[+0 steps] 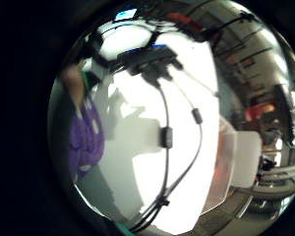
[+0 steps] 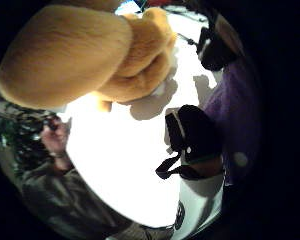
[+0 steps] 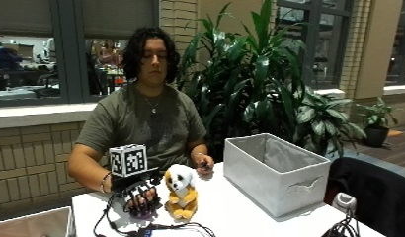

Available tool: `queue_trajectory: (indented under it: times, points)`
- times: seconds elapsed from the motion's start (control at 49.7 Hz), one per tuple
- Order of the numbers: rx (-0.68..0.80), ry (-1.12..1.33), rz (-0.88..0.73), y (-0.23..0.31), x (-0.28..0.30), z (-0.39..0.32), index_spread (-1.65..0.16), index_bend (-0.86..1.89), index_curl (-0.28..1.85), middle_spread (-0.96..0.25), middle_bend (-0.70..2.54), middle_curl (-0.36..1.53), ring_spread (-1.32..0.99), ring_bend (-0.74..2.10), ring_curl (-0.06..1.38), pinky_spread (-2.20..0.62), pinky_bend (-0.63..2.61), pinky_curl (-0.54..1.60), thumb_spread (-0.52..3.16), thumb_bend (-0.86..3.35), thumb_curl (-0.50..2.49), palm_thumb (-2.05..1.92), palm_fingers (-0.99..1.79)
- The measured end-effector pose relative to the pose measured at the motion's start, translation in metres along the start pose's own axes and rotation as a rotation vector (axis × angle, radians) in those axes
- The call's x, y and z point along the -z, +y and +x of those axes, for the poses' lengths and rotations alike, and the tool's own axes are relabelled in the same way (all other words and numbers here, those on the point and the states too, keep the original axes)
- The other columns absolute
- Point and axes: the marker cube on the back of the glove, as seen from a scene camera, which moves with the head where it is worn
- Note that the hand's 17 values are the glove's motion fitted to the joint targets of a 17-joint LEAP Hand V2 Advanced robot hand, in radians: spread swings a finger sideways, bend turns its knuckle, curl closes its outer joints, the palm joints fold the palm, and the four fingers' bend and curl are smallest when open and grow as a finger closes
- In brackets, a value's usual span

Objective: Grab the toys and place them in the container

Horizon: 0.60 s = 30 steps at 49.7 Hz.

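In the outside view my gloved right hand is at the table's front left, its fingers curled down round a purple toy with white spots, low at the tabletop. The purple toy lies close against the palm, and my fingers sit beside its purple plush. An orange and white plush dog sits upright just right of the hand and looms large as the dog in the thumb side view. The grey fabric container stands open to the right; the container also shows in the little finger side view.
The person's bare left hand rests on the white table behind the dog. Black cables lie along the front edge. A white bin is at the lower left. A dark chair and plants stand right and behind.
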Motion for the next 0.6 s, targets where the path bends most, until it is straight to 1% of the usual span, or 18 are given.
queue_trajectory:
  times: [0.02,0.08,0.101,0.121,0.181,0.241,0.302,0.382,0.423,0.543,0.583,0.604]
  points:
    - [0.001,0.002,0.007,0.000,-0.001,0.001,-0.38,0.38,0.38,-0.18,0.19,0.23,-0.26,0.43,0.17,-0.15,0.66,0.29,1.55,0.09,0.26,0.19,0.60]
    - [0.004,0.000,0.021,-0.002,-0.004,0.005,-0.37,0.22,0.32,-0.23,0.27,0.25,-0.33,0.61,0.20,-0.28,0.78,0.29,1.55,0.09,0.26,0.20,1.03]
    - [0.008,-0.003,0.025,-0.002,-0.005,0.006,-0.37,0.20,0.32,-0.24,0.28,0.25,-0.34,0.62,0.20,-0.30,0.79,0.29,1.56,0.09,0.26,0.20,1.06]
    - [0.012,-0.005,0.030,-0.002,-0.006,0.007,-0.37,0.20,0.33,-0.26,0.34,0.28,-0.36,0.69,0.24,-0.33,0.78,0.30,1.58,0.10,0.26,0.20,1.19]
    - [0.026,-0.014,0.042,-0.002,-0.006,0.011,-0.37,0.15,0.34,-0.28,0.43,0.32,-0.39,0.84,0.32,-0.38,0.82,0.35,1.61,0.11,0.26,0.20,1.26]
    - [0.037,-0.022,0.060,-0.001,0.002,0.014,-0.36,0.14,0.34,-0.32,0.52,0.37,-0.40,0.99,0.38,-0.41,0.89,0.39,1.65,0.14,0.26,0.21,1.29]
    - [0.044,-0.023,0.104,0.000,0.022,0.015,-0.36,0.15,0.35,-0.34,0.60,0.41,-0.42,1.08,0.43,-0.43,0.94,0.41,1.66,0.16,0.26,0.21,1.26]
    - [0.027,-0.040,0.192,-0.001,0.073,0.005,-0.37,0.17,0.36,-0.37,0.68,0.46,-0.42,1.20,0.49,-0.44,1.01,0.44,1.68,0.19,0.25,0.20,1.22]
    - [0.048,-0.070,0.243,-0.006,0.107,-0.010,-0.37,0.17,0.36,-0.38,0.72,0.49,-0.43,1.24,0.52,-0.45,1.04,0.46,1.68,0.21,0.24,0.20,1.20]
    - [0.254,-0.167,0.416,-0.038,0.218,-0.076,-0.38,0.19,0.39,-0.41,0.83,0.57,-0.42,1.31,0.56,-0.45,1.10,0.48,1.68,0.26,0.23,0.16,1.15]
    - [0.356,-0.214,0.464,-0.043,0.252,-0.099,-0.38,0.19,0.40,-0.42,0.85,0.59,-0.42,1.32,0.58,-0.45,1.11,0.49,1.68,0.28,0.23,0.15,1.13]
    - [0.438,-0.256,0.479,-0.040,0.267,-0.113,-0.38,0.20,0.41,-0.42,0.86,0.61,-0.42,1.33,0.58,-0.45,1.12,0.49,1.68,0.29,0.23,0.15,1.12]
